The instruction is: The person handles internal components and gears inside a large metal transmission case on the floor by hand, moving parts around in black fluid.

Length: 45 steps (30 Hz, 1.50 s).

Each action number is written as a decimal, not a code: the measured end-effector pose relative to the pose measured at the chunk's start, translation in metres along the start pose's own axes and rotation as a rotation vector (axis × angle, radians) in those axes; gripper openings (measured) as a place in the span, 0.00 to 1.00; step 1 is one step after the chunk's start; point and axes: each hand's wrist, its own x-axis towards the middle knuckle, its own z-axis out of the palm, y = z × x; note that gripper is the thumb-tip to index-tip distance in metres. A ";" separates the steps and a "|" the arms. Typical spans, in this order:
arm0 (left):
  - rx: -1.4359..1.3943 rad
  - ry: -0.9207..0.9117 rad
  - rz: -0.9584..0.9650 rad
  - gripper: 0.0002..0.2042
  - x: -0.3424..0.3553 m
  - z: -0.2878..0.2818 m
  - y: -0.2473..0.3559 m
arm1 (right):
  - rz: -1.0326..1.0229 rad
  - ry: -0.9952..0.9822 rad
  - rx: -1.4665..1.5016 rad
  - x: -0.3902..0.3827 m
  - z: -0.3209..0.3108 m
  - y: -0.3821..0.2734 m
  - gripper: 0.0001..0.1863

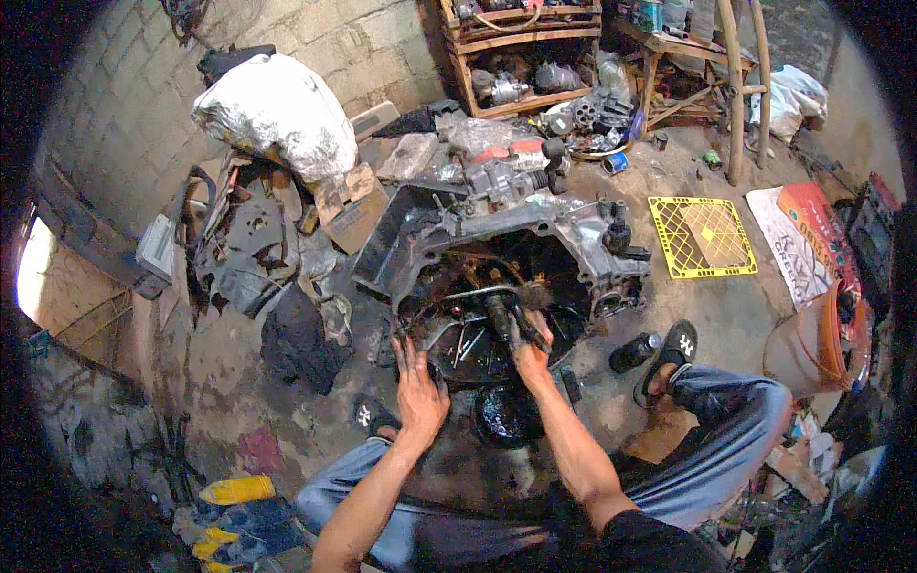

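A large grey metal gearbox housing (406,279) lies on the floor in front of me, its wide, blackened opening facing up. My left hand (420,390) rests against the near left rim with its fingers stretched out. Inside the opening, my right hand (531,342) has its fingers curled in by the dark central shaft (498,310). A brown, bristly-looking end (537,294) shows just beyond those fingers; what they grip is partly hidden. Several thin metal pieces (465,342) lie in the housing, left of the shaft. Both hands are smeared with black grease.
A round pan of dark liquid (504,416) stands between my legs, with a dark bottle (633,353) to its right. Farther right are a yellow plastic grate (702,237) and a bucket (810,346). A white sack (277,116) and wooden shelf (521,40) stand behind.
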 end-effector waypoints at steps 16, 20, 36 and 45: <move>0.095 -0.075 -0.027 0.30 -0.007 -0.013 -0.004 | 0.486 -0.617 0.121 0.041 -0.082 -0.051 0.28; 0.227 -0.187 0.004 0.30 0.005 -0.023 0.020 | 0.494 -0.829 -0.492 0.061 -0.088 -0.031 0.23; 0.327 -0.126 -0.011 0.37 0.015 -0.011 0.026 | 0.159 -0.834 -0.631 0.021 -0.048 -0.040 0.12; 0.376 -0.180 0.066 0.29 0.016 -0.020 0.012 | 0.128 -0.923 -0.641 0.015 -0.047 -0.061 0.14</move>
